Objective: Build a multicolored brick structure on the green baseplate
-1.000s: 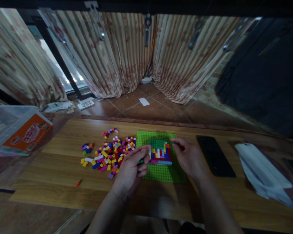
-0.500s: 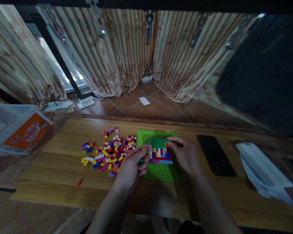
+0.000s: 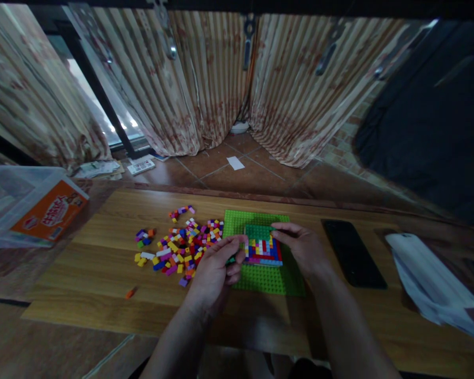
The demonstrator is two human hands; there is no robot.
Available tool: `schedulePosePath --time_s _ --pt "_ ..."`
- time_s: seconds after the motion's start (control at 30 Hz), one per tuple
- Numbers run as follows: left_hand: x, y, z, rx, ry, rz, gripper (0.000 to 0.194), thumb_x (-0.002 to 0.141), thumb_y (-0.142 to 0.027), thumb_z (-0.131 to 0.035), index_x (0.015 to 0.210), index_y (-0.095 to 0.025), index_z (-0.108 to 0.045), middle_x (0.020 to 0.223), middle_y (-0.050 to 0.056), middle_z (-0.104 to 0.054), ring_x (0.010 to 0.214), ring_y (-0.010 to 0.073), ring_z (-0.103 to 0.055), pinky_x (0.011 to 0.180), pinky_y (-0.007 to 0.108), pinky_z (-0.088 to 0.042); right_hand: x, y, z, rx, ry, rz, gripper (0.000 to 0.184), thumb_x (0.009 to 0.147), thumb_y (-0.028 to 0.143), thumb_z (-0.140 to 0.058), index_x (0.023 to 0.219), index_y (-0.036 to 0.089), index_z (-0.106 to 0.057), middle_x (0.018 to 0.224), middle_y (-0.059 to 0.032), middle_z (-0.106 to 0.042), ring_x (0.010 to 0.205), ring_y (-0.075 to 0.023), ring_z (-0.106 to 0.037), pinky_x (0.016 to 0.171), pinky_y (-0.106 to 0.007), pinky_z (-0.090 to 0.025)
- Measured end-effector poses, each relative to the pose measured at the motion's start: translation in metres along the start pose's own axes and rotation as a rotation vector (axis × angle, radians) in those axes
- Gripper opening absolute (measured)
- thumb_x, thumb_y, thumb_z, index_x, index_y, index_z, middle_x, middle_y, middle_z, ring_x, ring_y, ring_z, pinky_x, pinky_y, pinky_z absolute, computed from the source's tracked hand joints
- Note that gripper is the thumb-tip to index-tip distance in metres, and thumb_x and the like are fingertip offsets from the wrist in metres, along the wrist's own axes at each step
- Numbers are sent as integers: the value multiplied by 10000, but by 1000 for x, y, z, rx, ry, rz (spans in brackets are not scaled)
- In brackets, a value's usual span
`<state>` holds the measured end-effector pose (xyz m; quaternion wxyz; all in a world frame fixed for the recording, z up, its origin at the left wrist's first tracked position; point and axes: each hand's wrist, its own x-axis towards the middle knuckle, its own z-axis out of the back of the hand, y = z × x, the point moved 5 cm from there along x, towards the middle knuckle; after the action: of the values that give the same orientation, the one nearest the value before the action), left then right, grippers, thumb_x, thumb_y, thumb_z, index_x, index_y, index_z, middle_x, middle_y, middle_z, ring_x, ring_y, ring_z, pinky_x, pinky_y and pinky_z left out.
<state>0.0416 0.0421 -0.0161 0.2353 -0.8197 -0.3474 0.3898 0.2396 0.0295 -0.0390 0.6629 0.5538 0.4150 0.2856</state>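
Observation:
A small square build of toy bricks (image 3: 263, 247), with a green studded top part and rows of mixed colours below, rests on a lime-green baseplate (image 3: 260, 284). At the build's left edge is my left hand (image 3: 215, 268), its thumb and forefinger close to the corner. Its other fingers curl round a dark green brick (image 3: 231, 260), mostly hidden. My right hand (image 3: 303, 247) reaches the upper right edge of the build with thumb and forefinger pinched together. Whatever sits between those fingertips is too small to make out.
Loose coloured bricks (image 3: 177, 250) lie heaped left of the baseplate on the wooden table (image 3: 90, 263). One orange brick (image 3: 130, 293) lies apart. To the right are a black phone (image 3: 353, 252) and a white plastic packet (image 3: 430, 273). A clear bin (image 3: 31, 205) stands far left.
The view has shifted slightly, so everything appears a little further right. Both hands stay at the build, with hardly any movement of the fingers.

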Motion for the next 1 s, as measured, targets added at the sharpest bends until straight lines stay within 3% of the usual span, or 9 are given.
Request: schedulePosePath --time_s 0.53,0.77,1.0 --pt "-2 2 -2 14 6 11 318 737 -312 -719 975 -112 -652 590 -60 -455 416 0 -245 401 155 -112 4 0 0 17 43 -25 335 497 362 -857 787 214 -776 763 -24 -756 681 -190 -668 710 -358 -528" --pt "-1 3 -2 21 -1 11 327 732 -311 -727 979 -109 -653 591 -61 -455 415 -2 -244 399 154 -112 8 9 1 -121 53 20 278 517 340 -818 760 212 -774 755 -30 -760 720 -209 -684 765 -381 -526" --pt "1 6 -3 15 -24 -21 329 729 -357 -740 914 -97 -662 601 -60 -433 427 -3 -258 397 151 -120 6 8 0 -124 75 96 263 577 369 -801 790 219 -766 802 -36 -756 783 -222 -685 775 -384 -526"
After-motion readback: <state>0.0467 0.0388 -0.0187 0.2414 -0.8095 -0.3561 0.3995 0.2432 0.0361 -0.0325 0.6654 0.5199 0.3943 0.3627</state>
